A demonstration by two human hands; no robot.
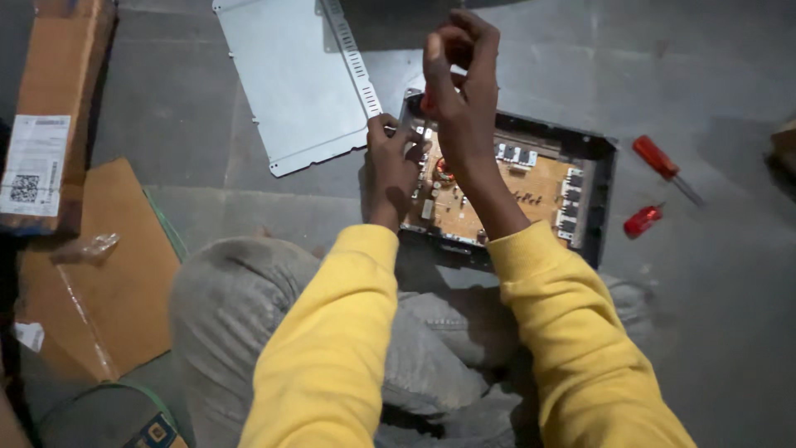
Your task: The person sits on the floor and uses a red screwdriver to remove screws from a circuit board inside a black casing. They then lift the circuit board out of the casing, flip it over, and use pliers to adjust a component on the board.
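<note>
Lying bare, tan circuit board

Seen from above, two arms in yellow sleeves reach forward over bent knees in grey trousers. The left hand lies low with its palm turned down, fingers spread and pressing flat. The right hand is raised higher, just beside it, wrist bent, back of the hand toward the camera. Its fingers curl inward, closed round a red handle.
</note>
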